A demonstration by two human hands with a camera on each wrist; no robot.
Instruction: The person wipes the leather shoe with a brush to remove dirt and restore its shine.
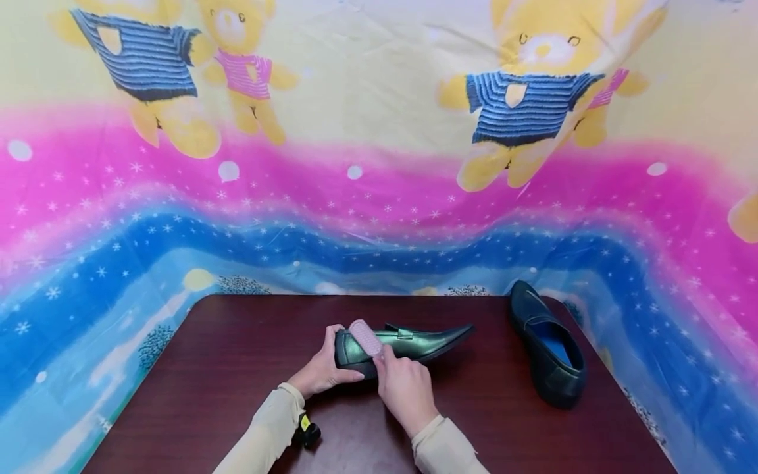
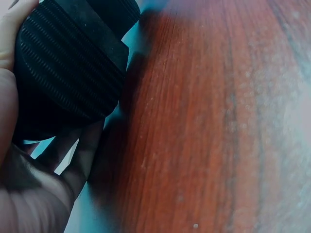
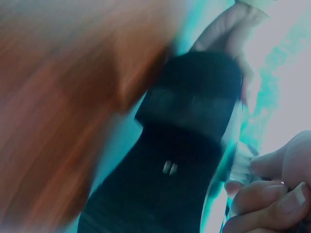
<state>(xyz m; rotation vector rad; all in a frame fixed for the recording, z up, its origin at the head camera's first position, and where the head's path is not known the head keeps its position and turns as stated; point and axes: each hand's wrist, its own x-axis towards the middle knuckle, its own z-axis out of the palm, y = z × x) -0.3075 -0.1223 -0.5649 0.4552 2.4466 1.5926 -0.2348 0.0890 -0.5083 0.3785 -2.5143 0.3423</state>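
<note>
A dark, shiny loafer [image 1: 435,343] lies tipped on its side in the head view, its toe to the right. My left hand [image 1: 320,372] grips it round the heel, thumb on the near side. From the left wrist, the ridged black heel [image 2: 70,73] shows between thumb and fingers. My right hand [image 1: 407,388] pinches a small pink brush [image 1: 366,338] against the shoe's upper near the heel. In the right wrist view, pale bristles [image 3: 239,164] meet the shoe's side, beyond the dark sole [image 3: 160,184].
A second dark loafer [image 1: 547,345] with a blue insole stands upright at the table's right. The brown tabletop [image 1: 237,349] is bordered behind and at the sides by a bear-printed cloth [image 1: 367,197]. A small black object with a yellow label [image 1: 308,431] is beside the left sleeve.
</note>
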